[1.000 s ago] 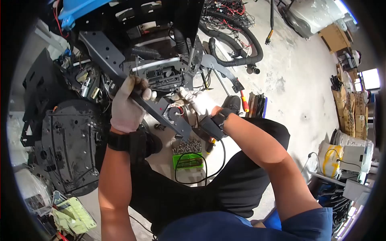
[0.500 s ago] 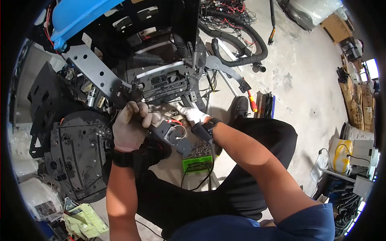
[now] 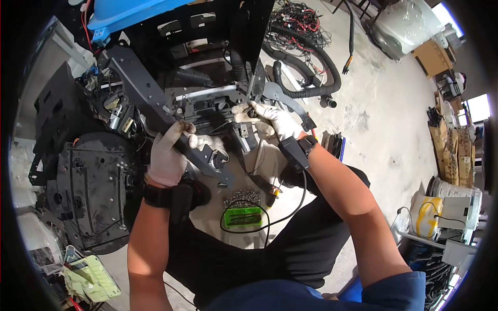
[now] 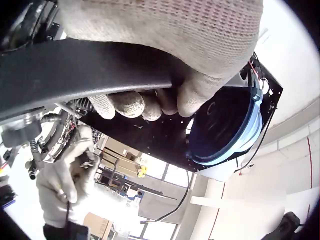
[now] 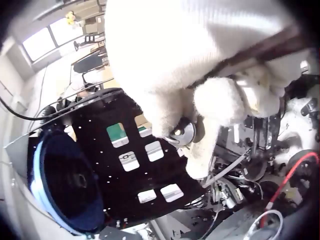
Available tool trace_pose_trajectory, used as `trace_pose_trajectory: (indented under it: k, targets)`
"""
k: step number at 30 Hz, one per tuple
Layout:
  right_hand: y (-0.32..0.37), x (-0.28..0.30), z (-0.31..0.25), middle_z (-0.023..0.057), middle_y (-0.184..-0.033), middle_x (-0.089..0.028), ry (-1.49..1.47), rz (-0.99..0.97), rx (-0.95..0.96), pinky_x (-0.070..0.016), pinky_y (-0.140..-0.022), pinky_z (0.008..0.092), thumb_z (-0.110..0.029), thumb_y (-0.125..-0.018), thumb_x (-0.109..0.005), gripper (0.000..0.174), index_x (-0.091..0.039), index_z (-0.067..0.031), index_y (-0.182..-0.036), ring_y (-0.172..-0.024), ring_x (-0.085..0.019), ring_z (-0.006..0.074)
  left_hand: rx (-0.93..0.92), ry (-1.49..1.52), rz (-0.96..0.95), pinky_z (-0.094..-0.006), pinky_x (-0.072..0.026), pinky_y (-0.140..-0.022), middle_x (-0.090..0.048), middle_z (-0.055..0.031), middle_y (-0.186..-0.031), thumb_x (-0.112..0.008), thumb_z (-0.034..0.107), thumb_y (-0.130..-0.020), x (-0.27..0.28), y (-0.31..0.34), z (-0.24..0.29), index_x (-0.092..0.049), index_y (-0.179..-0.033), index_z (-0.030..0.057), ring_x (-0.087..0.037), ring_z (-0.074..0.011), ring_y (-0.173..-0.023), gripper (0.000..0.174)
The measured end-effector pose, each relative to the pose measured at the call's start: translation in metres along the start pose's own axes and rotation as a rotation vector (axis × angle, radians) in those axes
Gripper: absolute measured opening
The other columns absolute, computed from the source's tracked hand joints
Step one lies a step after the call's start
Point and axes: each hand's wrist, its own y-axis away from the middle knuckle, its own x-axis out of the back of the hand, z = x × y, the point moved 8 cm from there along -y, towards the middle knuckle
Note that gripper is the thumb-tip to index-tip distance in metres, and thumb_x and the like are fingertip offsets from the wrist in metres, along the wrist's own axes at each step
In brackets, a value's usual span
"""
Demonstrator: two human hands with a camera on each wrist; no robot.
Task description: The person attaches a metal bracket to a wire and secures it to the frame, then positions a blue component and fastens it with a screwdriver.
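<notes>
A long dark metal bar (image 3: 136,83) with drilled holes slants across the machine frame. My gloved left hand (image 3: 168,158) grips it near its lower end, with the fingers wrapped round its edge in the left wrist view. A round part with a looped wire (image 3: 219,156) sits at that lower end. To the right, my gloved right hand (image 3: 280,122) is raised beside the frame's black slotted assembly (image 3: 207,111). Between its thumb and fingers it pinches a small round metal piece (image 5: 184,132). A dark strip (image 5: 265,50) also shows along that palm, partly hidden by the glove.
A green box (image 3: 243,217) sits between the legs, with loose bolts (image 3: 244,197) behind it. A yellow-handled tool (image 3: 274,194) lies beside them. Black panels (image 3: 93,192) lean at left. Corrugated hose (image 3: 316,93) and tangled wires (image 3: 295,26) lie on the floor at back right.
My right hand has moved from close behind the bar's lower end up and right, and now shows pinched fingers. The left hand keeps its grip on the bar. The head view has shifted.
</notes>
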Motion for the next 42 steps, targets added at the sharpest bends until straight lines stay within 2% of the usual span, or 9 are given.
trace_pose_trajectory:
  k: [4,9,10,11,14,21,26,37,42]
  targets:
    - [0.014,-0.016,-0.021,0.0147,-0.106,-0.066,-0.088,-0.087,0.039,-0.0262,-0.035,0.0151,-0.026,-0.097,-0.044,0.037,-0.054,0.0003,-0.120,-0.038,-0.035,0.0005,0.057,0.062,-0.009,-0.0331,-0.0411,-0.071,-0.053,-0.0042,-0.082,-0.049,0.014,-0.091,-0.013,-0.008,-0.012,-0.055,-0.093,0.0034,-0.049,-0.0134,-0.067,0.012]
    - [0.025,-0.024,-0.028,0.0087,-0.102,-0.067,0.193,-0.030,0.134,-0.0276,-0.042,0.0134,-0.024,-0.094,-0.051,0.037,-0.053,-0.0010,-0.123,-0.040,-0.032,-0.0004,0.181,0.040,0.117,-0.0333,-0.0462,-0.068,-0.056,-0.0053,-0.083,-0.055,0.004,-0.086,-0.027,-0.009,-0.027,-0.056,-0.097,0.0028,-0.052,-0.0146,-0.069,0.011]
    - [0.026,-0.029,-0.034,0.0064,-0.099,-0.068,0.278,-0.002,0.188,-0.0280,-0.042,0.0145,-0.021,-0.094,-0.053,0.036,-0.052,-0.0016,-0.123,-0.046,-0.043,-0.0017,0.174,-0.006,0.115,-0.0333,-0.0463,-0.068,-0.057,-0.0061,-0.083,-0.056,0.003,-0.086,-0.027,-0.013,-0.032,-0.057,-0.096,0.0024,-0.052,-0.0147,-0.068,0.011]
    - [0.029,-0.029,-0.035,0.0087,-0.105,-0.066,0.386,0.105,0.164,-0.0403,-0.052,0.0161,-0.019,-0.092,-0.057,0.040,-0.050,-0.0005,-0.127,-0.068,-0.058,0.0021,0.167,-0.051,0.111,-0.0332,-0.0465,-0.068,-0.058,-0.0069,-0.083,-0.056,0.001,-0.085,-0.027,-0.016,-0.037,-0.057,-0.095,0.0019,-0.052,-0.0148,-0.068,0.010]
    - [0.026,-0.036,-0.038,0.0141,-0.124,-0.057,0.756,0.184,0.506,-0.0463,-0.086,0.0267,-0.018,-0.084,-0.068,0.060,-0.040,-0.0012,-0.135,-0.098,-0.060,0.0137,0.161,-0.130,0.102,-0.0317,-0.0489,-0.067,-0.060,-0.0083,-0.086,-0.058,0.002,-0.085,-0.037,-0.016,-0.042,-0.057,-0.096,0.0001,-0.056,-0.0151,-0.070,0.012]
    - [0.041,-0.051,-0.037,0.0136,-0.115,-0.061,1.027,0.190,0.605,-0.0491,-0.080,0.0265,-0.021,-0.079,-0.071,0.057,-0.048,-0.0096,-0.131,-0.095,-0.065,0.0207,0.174,-0.247,-0.012,-0.0281,-0.0502,-0.067,-0.059,-0.0056,-0.083,-0.059,0.006,-0.087,-0.040,-0.020,-0.055,-0.057,-0.099,-0.0009,-0.057,-0.0141,-0.071,0.014]
    - [0.043,-0.056,-0.030,0.0131,-0.103,-0.066,0.914,0.173,0.501,-0.0499,-0.079,0.0265,-0.022,-0.081,-0.069,0.044,-0.057,-0.0099,-0.122,-0.091,-0.066,0.0221,0.189,-0.260,0.052,-0.0266,-0.0497,-0.064,-0.058,-0.0041,-0.081,-0.060,0.005,-0.086,-0.037,-0.018,-0.049,-0.057,-0.098,-0.0005,-0.057,-0.0121,-0.070,0.014]
    - [0.042,-0.056,-0.028,0.0094,-0.095,-0.069,0.856,0.185,0.569,-0.0510,-0.076,0.0222,-0.009,-0.076,-0.074,0.028,-0.066,-0.0003,-0.101,-0.083,-0.066,0.0114,0.085,-0.193,0.086,-0.0219,-0.0464,-0.062,-0.061,-0.0015,-0.080,-0.063,0.003,-0.083,-0.036,-0.015,-0.034,-0.062,-0.092,-0.0004,-0.057,-0.0085,-0.067,0.009]
    - [0.039,-0.064,-0.030,0.0088,-0.099,-0.069,0.730,0.178,0.525,-0.0501,-0.080,0.0225,-0.009,-0.076,-0.074,0.031,-0.065,0.0013,-0.104,-0.087,-0.064,0.0105,0.066,-0.242,0.132,-0.0223,-0.0459,-0.060,-0.061,-0.0014,-0.078,-0.062,0.003,-0.083,-0.029,-0.014,-0.030,-0.062,-0.091,0.0000,-0.056,-0.0085,-0.066,0.009]
